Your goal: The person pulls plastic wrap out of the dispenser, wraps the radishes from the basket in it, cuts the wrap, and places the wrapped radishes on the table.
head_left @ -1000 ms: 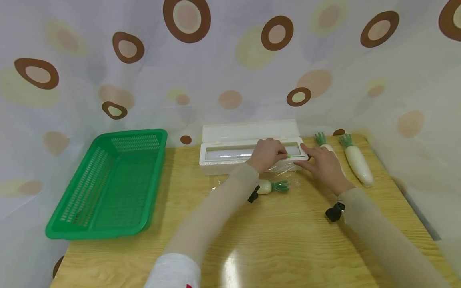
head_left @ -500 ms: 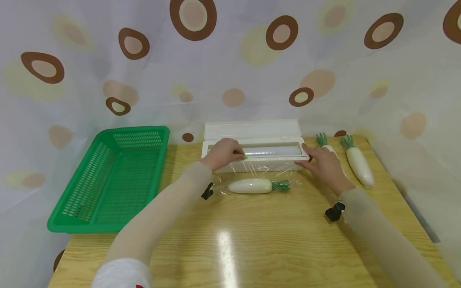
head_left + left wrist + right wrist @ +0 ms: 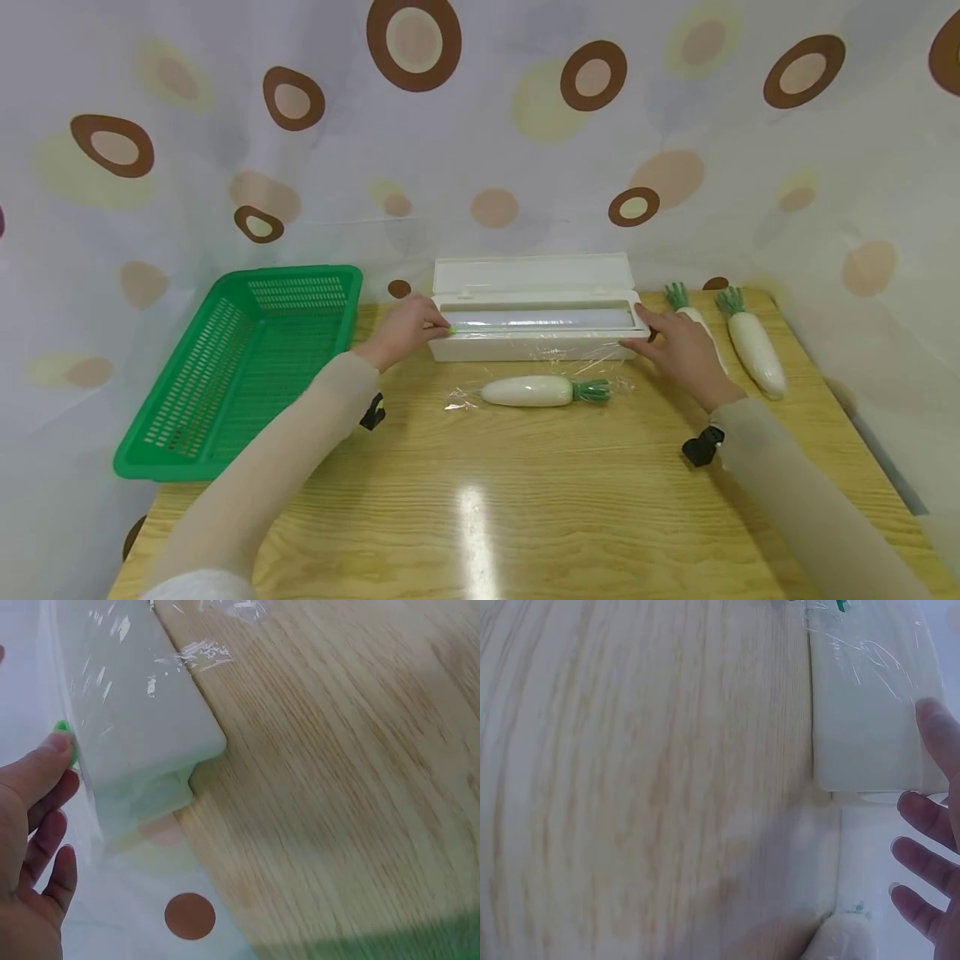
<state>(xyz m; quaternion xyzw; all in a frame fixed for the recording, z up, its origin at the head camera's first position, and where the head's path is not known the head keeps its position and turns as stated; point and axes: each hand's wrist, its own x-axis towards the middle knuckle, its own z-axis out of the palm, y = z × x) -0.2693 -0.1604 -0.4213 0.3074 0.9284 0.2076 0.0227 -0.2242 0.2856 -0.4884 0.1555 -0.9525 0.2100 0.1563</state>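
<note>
A white cling film dispenser box stands at the back middle of the table with its lid up and a film roll inside. My left hand is at the box's left end, thumb and forefinger pinching a small green slider on the front edge. At the right end, my right hand grips the corner, its thumb on the front face and its fingers around the end. In front of the box lies a white radish with green stalks, under clear film that clings to the box front.
A green plastic basket stands on the left. Two more white radishes, one nearer the edge and one partly behind my right hand, lie on the right. Behind the wooden table hangs a patterned sheet.
My left hand has slid the green slider leftward along the box's front edge, from near the right end to the left end. The radish has come into full view. My right hand holds its place.
</note>
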